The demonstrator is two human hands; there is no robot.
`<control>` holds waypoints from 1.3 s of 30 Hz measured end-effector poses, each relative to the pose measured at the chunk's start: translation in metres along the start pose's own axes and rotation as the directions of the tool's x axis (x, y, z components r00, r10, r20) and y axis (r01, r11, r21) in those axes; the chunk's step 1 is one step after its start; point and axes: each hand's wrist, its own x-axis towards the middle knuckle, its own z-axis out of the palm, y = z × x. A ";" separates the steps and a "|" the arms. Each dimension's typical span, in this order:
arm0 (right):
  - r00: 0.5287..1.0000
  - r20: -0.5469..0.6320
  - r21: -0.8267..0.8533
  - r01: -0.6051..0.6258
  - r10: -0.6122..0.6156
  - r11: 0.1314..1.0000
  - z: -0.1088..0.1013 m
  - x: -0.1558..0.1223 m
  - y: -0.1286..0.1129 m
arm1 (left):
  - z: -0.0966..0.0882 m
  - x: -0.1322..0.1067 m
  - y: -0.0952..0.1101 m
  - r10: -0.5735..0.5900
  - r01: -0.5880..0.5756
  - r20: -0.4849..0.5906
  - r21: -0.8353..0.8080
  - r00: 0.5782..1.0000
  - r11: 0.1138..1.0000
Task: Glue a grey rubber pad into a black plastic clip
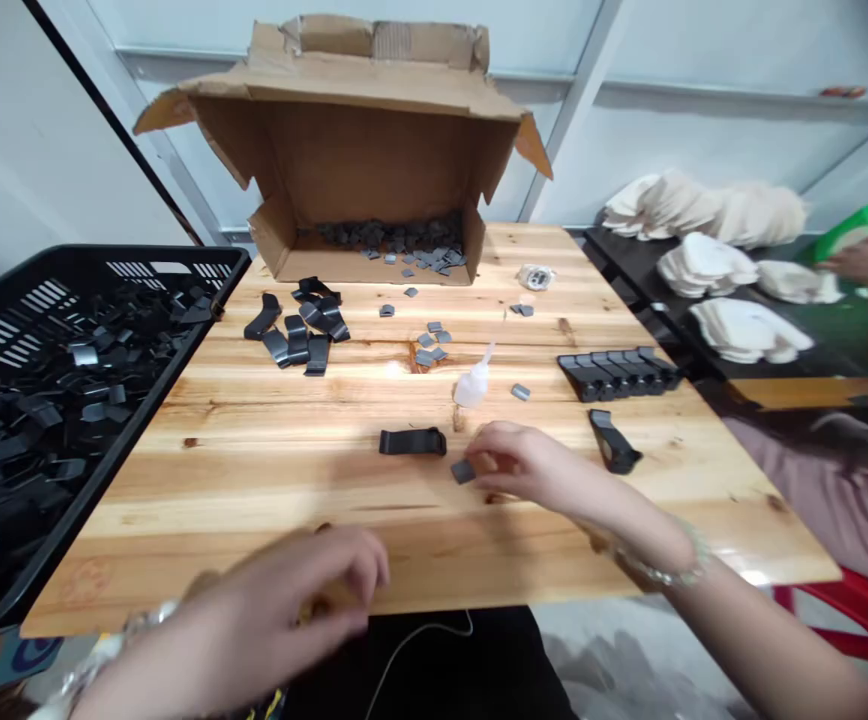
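My right hand (528, 462) pinches a small flat grey square piece (463, 471) between thumb and fingers, just above the wooden table. Left of that piece lies a black curved plastic part (411, 441), touched by neither hand. My left hand (306, 590), somewhat blurred, hovers over the table's near edge, thumb and fingers apart with nothing visible between them. A white squeeze bottle with a thin nozzle (471, 385) stands beyond my right hand, and a single small grey piece (520, 392) lies beside it. Another black part (614, 442) rests to the right.
A row of several black parts (618, 374) lies at the right. Loose black parts (297, 340) and grey squares (434, 340) are farther back, before an open cardboard box (374, 160). A black crate (126, 440) flanks the left; another person's hand (865, 258) is at far right.
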 end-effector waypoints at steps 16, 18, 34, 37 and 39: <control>0.996 0.046 0.492 -0.093 0.080 0.866 0.016 0.024 0.001 | -0.020 0.097 -0.019 0.190 -0.034 -0.285 0.474 0.939 0.880; 0.997 -0.051 0.568 -0.016 0.054 0.823 0.019 0.024 -0.001 | -0.019 0.096 -0.017 0.211 -0.044 -0.317 0.462 0.925 0.886; 0.962 -0.261 0.596 0.227 -0.082 0.770 0.034 0.016 -0.019 | -0.005 0.095 -0.005 0.252 -0.254 -0.428 0.053 0.868 0.966; 0.975 -0.221 0.650 0.129 0.023 0.748 0.033 0.017 -0.021 | -0.005 0.094 -0.004 0.304 -0.274 -0.444 0.133 0.843 0.953; 0.949 -0.286 0.591 0.068 0.130 0.804 0.028 0.017 -0.021 | -0.007 0.093 -0.005 0.274 -0.253 -0.471 0.109 0.838 0.961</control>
